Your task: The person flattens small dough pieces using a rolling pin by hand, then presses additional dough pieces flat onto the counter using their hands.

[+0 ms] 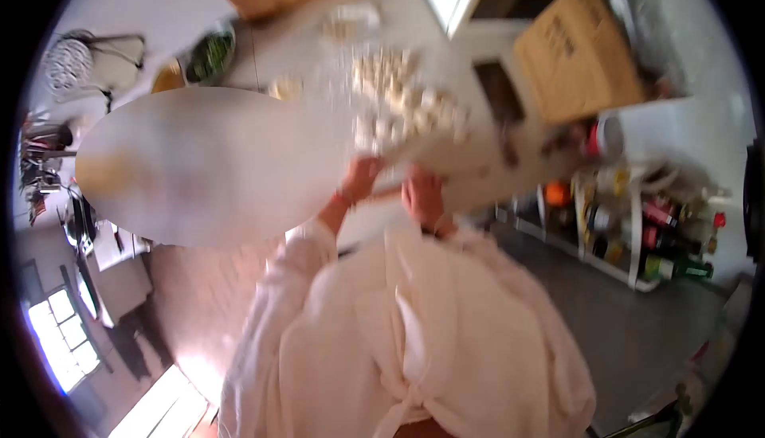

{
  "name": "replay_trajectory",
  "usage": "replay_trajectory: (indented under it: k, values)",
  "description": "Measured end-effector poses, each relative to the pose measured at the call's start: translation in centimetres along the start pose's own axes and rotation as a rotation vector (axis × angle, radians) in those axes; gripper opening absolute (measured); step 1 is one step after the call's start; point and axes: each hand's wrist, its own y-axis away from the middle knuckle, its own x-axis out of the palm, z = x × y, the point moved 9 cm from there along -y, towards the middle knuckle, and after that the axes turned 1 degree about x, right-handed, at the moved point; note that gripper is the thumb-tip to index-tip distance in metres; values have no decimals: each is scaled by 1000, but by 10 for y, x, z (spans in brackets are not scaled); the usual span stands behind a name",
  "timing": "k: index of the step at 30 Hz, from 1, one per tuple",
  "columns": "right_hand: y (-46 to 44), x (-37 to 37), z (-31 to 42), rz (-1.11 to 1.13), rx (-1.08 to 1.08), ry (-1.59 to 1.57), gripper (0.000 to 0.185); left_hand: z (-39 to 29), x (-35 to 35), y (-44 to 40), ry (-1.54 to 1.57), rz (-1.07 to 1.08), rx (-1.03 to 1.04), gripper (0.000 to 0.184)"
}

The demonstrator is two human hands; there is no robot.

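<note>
My right hand (424, 194) is closed in a fist over the worktop. It grips what looks like a thin wooden rolling pin (388, 196), which shows on both sides of the fist, though blurred. Just to its left, my left hand (363, 176) hangs low with its fingers curled together; whatever they hold, if anything, is too smeared to make out. Beyond both hands lie many small pale dough pieces (422, 111), in a loose group on the floured worktop (319, 60).
A blurred oval patch covers the left side. A bowl of chopped greens (211, 56) stands at the back left. A cardboard box (578, 52) is at the back right. Below it, a rack (586, 251) holds bottles. A stool (70, 65) stands far left.
</note>
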Motion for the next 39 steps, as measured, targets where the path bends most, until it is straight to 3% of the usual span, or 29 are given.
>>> replay_trajectory:
  k: [1,2,6,13,16,19,22,25,28,31,36,39]
  values:
    - [-5,1,3,139,21,-22,35,16,1,1,22,22,-209,23]
    - [-5,9,3,204,61,-2,41,-18,-17,-4,-129,-17,-152,20]
    - [-28,20,6,318,164,140,56,0,-2,-3,30,-38,-286,21]
    - [-22,26,4,358,267,217,63,0,3,-8,250,137,-249,23]
    - [-28,31,3,376,311,261,66,-6,1,-4,82,222,-308,23]
    - [-63,36,-2,379,415,278,69,-2,-5,-13,-114,173,-359,24]
    - [-82,40,-10,333,467,193,70,5,-12,-20,30,105,-358,24]
    - [-70,43,-9,312,443,184,68,-7,-5,-27,-47,286,-253,22]
    - [-35,34,4,342,383,208,67,-5,-2,-22,-177,273,-182,21]
    - [-18,22,13,337,375,265,63,13,-4,-12,12,112,-315,23]
    - [-76,34,-3,315,473,236,69,10,-4,-10,-84,88,-414,24]
    - [-90,41,-9,269,482,175,69,16,-2,-31,-154,134,-303,23]
